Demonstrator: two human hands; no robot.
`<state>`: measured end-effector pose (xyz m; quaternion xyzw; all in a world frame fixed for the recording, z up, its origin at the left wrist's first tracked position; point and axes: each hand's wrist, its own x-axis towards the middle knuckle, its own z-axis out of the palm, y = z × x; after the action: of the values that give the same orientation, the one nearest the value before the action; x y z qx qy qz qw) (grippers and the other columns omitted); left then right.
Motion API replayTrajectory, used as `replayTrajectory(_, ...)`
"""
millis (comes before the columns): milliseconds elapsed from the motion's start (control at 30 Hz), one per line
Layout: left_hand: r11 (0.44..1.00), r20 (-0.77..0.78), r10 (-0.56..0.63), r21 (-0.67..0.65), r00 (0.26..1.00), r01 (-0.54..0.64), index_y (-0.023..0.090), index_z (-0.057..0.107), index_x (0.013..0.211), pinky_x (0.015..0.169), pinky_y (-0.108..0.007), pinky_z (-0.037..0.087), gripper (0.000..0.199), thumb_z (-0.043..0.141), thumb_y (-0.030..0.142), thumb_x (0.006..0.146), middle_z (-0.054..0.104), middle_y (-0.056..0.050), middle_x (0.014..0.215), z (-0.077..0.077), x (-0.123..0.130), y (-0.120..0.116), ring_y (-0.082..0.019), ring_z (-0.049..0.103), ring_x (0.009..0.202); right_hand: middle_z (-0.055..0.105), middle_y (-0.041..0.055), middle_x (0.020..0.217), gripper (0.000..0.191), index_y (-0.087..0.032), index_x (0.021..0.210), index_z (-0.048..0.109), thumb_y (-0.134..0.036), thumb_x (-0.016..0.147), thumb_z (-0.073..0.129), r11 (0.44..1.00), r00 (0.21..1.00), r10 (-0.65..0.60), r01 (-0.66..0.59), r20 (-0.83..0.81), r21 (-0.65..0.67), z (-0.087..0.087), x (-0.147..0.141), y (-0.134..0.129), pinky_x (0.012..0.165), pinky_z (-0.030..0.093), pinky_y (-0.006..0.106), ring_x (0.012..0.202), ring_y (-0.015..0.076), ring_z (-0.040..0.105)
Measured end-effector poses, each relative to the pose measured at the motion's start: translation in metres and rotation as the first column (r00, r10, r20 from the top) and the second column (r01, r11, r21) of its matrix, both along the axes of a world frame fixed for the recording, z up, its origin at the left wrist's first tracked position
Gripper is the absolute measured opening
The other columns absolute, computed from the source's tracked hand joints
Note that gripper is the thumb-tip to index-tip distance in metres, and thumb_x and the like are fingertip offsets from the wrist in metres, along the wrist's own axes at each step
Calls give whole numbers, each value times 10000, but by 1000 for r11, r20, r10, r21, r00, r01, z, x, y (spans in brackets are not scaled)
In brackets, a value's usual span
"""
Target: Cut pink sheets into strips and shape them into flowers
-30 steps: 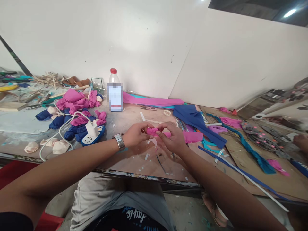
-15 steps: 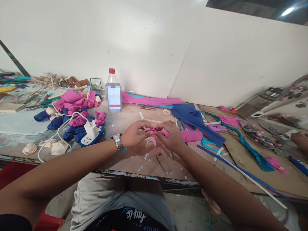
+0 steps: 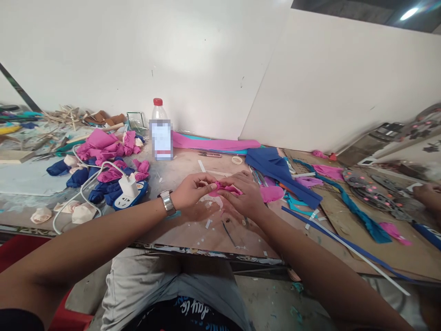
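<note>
A bright pink strip, which looks like crepe paper, runs between my hands over the table, its loose end trailing out to the right. At its left end, my left hand pinches a small rolled, gathered part between thumb and fingers. Just beside it, my right hand grips the strip, thumb below and fingers over it. My hands nearly touch. Under them lies a thin whitish scrap. A metal watch is on my left wrist.
Pink rolled pieces and blue ones are heaped at left beside a power strip with a white cable. A red-capped bottle stands behind. Blue strips and a tape roll lie rightward. Another person's hand is far right.
The gathered pink roll shows more between my fingertips, and my hands have shifted a little. My right fingers lie further over the strip. The camera view has moved slightly.
</note>
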<state>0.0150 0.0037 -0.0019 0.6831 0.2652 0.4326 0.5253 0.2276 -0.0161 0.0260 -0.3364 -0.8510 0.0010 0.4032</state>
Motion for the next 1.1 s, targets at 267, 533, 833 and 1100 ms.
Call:
replayTrajectory(267, 999, 5, -13, 47, 1000, 13, 139, 693, 979, 786, -279, 487, 314, 675, 445, 916, 693, -59, 934, 2, -1, 0, -144, 610, 833, 773, 30, 872, 95, -236, 949, 717, -326, 927, 696, 1000, 999, 2, -1, -36, 2, 2, -1, -2, 858, 432, 402, 823, 203, 690)
replayTrajectory(533, 938, -141, 115, 342, 983, -61, 170, 761, 956, 886, -328, 508, 328, 582, 445, 974, 742, -96, 1011, 7, -4, -1, -191, 662, 954, 768, 39, 909, 136, -241, 955, 716, -373, 927, 692, 999, 999, -21, 20, -25, -35, -1, 0, -1, 888, 435, 415, 871, 212, 694)
replayTrajectory(833, 907, -134, 112, 418, 985, -46, 176, 767, 978, 938, -353, 512, 271, 627, 407, 951, 738, -108, 1045, 11, -5, -4, -205, 668, 997, 760, 22, 850, 144, -242, 901, 712, -386, 911, 725, 999, 999, 4, -6, -46, -35, 3, -3, -4, 858, 465, 391, 799, 190, 681)
replayTrajectory(1100, 920, -132, 96, 391, 987, -37, 166, 739, 1006, 912, -336, 500, 316, 539, 411, 1000, 717, -104, 1027, 12, -5, -3, -189, 644, 976, 759, 43, 879, 159, -243, 962, 721, -396, 932, 695, 999, 999, 12, -14, -50, -39, 1, 0, -1, 834, 501, 388, 836, 203, 680)
